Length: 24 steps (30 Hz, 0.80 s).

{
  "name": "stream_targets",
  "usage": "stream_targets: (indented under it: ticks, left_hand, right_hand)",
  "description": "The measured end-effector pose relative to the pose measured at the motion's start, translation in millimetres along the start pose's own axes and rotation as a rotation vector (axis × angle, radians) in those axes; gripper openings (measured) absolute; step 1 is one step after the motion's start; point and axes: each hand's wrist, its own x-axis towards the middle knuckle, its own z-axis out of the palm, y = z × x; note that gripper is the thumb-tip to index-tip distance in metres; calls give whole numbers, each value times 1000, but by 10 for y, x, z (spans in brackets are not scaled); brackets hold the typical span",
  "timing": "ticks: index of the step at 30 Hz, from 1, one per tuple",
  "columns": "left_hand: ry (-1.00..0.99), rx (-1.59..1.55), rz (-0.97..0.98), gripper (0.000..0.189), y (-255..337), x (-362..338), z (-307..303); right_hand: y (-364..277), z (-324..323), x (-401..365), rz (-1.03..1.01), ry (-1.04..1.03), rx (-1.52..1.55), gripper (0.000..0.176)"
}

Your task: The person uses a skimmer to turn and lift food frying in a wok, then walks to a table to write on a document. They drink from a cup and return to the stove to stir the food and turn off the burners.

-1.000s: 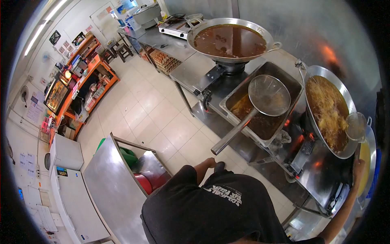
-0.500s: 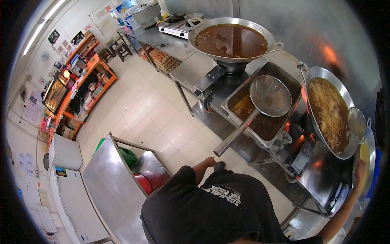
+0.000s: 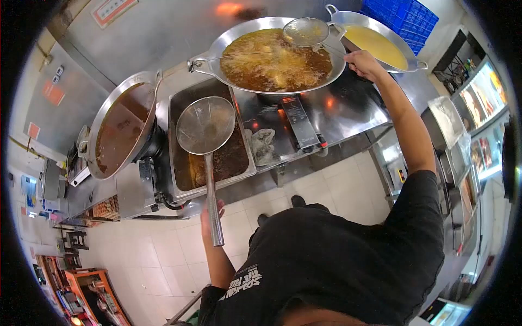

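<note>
My right hand (image 3: 363,64) is closed round the thin handle of a small strainer (image 3: 306,32), whose mesh is over the bubbling oil and frying food in a wide wok (image 3: 215,57). My left hand (image 3: 206,216) is behind the long handle of a large round strainer (image 3: 206,126); its fingers look apart, and the handle partly hides it. That strainer rests across a rectangular metal pan (image 3: 251,169) holding dark oil and brown bits.
A wok of dark oil (image 3: 97,173) stands at left, and a pan of yellow liquid (image 3: 418,66) at upper right. A crumpled cloth (image 3: 263,146) lies near the burner control (image 3: 299,122). Blue crates (image 3: 405,22) are behind. Egg trays (image 3: 106,209) sit lower left.
The view has swung right, showing the frying wok centrally. My left hand has moved up to the large strainer's handle. My right hand now shows clearly on the small strainer.
</note>
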Motion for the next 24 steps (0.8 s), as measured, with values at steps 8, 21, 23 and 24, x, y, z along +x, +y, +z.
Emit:
stream_targets:
  ticks: [8, 21, 23, 24]
  left_hand:
    - [-341, 197, -69, 44, 952, -523, 732]
    - [-205, 335, 15, 27, 1078, -857, 955]
    - [-192, 328, 14, 27, 1151, -924, 980]
    - [-218, 371, 61, 26, 1189, -964, 977]
  right_hand:
    - [-254, 140, -242, 45, -60, 199, 24]
    - [-481, 565, -606, 78, -99, 256, 12]
    - [-515, 657, -630, 73, -81, 203, 14]
    - [-529, 696, -656, 72, -74, 172, 15]
